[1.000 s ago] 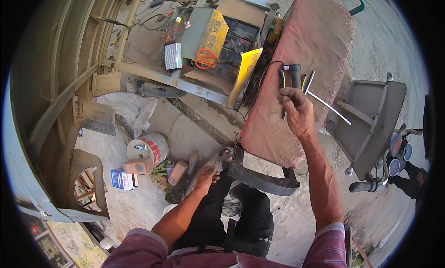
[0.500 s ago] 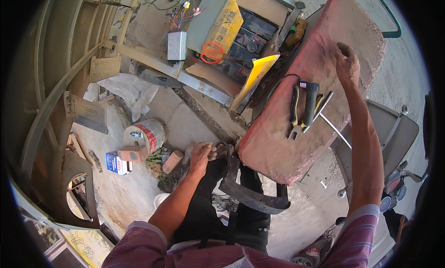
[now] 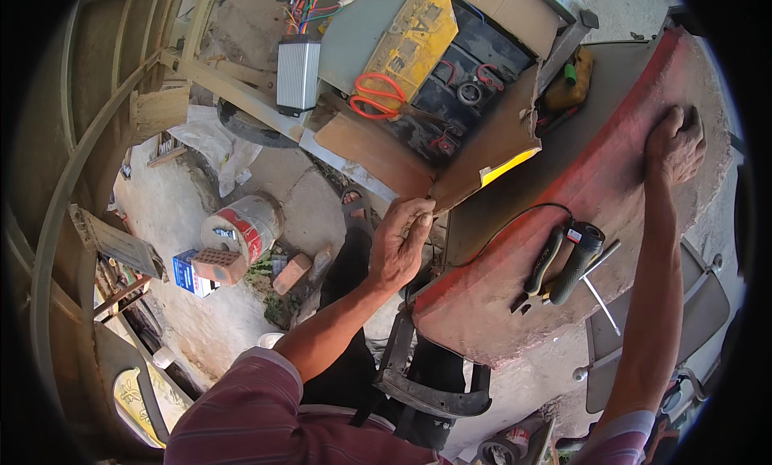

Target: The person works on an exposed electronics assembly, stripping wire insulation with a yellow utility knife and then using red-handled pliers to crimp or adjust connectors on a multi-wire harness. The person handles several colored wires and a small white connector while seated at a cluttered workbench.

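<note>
My left hand [image 3: 402, 244] pinches the near corner of a brown cardboard flap [image 3: 486, 147] with a yellow strip on its edge. This flap stands up along the side of an open compartment of black batteries [image 3: 474, 71]. Orange-handled scissors [image 3: 378, 99] lie at the compartment's left edge, their blades toward the batteries. My right hand [image 3: 677, 147] rests with curled fingers on the far part of a worn red seat [image 3: 619, 159]; nothing shows in it. Nearer on the seat lie a black-handled tool [image 3: 543, 264], a black cylindrical tool [image 3: 577, 264] and a T-shaped metal wrench [image 3: 599, 292].
A silver finned controller box [image 3: 297, 75] with coloured wires sits left of the batteries. Yellow cardboard [image 3: 414, 34] leans at the compartment's left side. On the floor are a bucket [image 3: 261, 224], bricks [image 3: 292, 273] and a blue-white box [image 3: 189, 273]. A black metal bracket [image 3: 434, 392] projects near my legs.
My left hand has risen from above my leg to the cardboard flap and taken its corner. The view has shifted; my right hand stays on the seat, and the flap leans more to the right.
</note>
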The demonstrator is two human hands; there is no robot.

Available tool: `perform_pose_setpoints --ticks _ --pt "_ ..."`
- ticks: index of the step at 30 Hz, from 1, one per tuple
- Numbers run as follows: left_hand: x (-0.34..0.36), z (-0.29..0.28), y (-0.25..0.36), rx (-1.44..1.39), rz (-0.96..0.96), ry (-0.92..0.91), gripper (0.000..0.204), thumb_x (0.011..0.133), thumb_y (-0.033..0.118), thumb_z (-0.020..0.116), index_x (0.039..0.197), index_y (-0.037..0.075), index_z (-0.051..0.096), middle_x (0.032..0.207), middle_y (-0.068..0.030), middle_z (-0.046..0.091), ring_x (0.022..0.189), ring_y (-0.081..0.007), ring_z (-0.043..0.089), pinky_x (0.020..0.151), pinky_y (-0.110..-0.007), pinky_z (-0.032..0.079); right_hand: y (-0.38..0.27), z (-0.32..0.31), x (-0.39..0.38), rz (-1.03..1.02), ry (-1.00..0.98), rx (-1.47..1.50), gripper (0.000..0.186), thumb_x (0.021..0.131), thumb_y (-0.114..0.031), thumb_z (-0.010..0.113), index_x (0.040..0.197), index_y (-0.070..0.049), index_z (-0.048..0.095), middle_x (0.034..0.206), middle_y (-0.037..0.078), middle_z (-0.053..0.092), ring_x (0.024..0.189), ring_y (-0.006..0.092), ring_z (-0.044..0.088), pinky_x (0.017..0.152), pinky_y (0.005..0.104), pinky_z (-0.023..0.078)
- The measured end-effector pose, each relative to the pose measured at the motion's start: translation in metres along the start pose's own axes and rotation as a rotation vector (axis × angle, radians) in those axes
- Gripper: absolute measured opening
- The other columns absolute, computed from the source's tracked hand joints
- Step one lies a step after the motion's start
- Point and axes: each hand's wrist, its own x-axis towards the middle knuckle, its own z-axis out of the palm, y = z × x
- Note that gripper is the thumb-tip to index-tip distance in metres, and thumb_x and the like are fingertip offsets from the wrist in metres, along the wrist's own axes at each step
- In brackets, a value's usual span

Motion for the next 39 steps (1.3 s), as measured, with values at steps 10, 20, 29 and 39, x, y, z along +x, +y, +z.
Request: perform_pose_setpoints --ticks 10,20,29,39 --pt "0.019 0.034 -0.015 -0.146 -0.278 -0.437 0.022 0.105 0.021 0.065 0.112 0.0 0.069 0.108 -0.01 0.065 0.097 -0.0215 0.066 0.086 -0.035 0.053 -0.004 -0.014 0.001 -0.038 -0.107 0.002 0.07 0.093 -0.056 0.048 0.145 -0.012 0.062 0.144 0.018 0.06 0.136 0.0361 0.05 0.117 0.0488 0.035" --pt "0.088 0.002 -0.012 -0.03 -0.268 -0.475 0.017 0.102 0.013 0.067 0.114 0.0 0.068 0.103 -0.0094 0.066 0.096 -0.0164 0.065 0.084 -0.032 0.053 -0.002 -0.015 -0.001 -0.111 -0.093 0.034 0.067 0.096 -0.051 0.047 0.145 -0.007 0.061 0.145 0.02 0.058 0.136 0.0375 0.051 0.116 0.0495 0.036" --pt "0.177 -0.053 -0.03 -0.058 -0.236 -0.211 0.011 0.098 0.004 0.069 0.109 0.001 0.068 0.099 -0.0066 0.07 0.085 -0.0123 0.066 0.075 -0.028 0.054 0.015 -0.011 -0.002 -0.177 -0.093 0.029 0.066 0.1 -0.05 0.046 0.148 -0.005 0.057 0.147 0.019 0.058 0.134 0.0379 0.051 0.116 0.0498 0.035" --pt "0.266 -0.155 -0.022 0.703 0.109 0.291 0.065 0.08 0.01 0.085 0.136 0.002 0.053 0.137 -0.019 0.05 0.129 -0.0385 0.048 0.11 -0.05 0.041 0.016 -0.014 -0.003 -0.144 -0.122 0.029 0.069 0.1 -0.049 0.046 0.148 0.0 0.055 0.148 0.022 0.055 0.137 0.0399 0.048 0.117 0.0513 0.033"
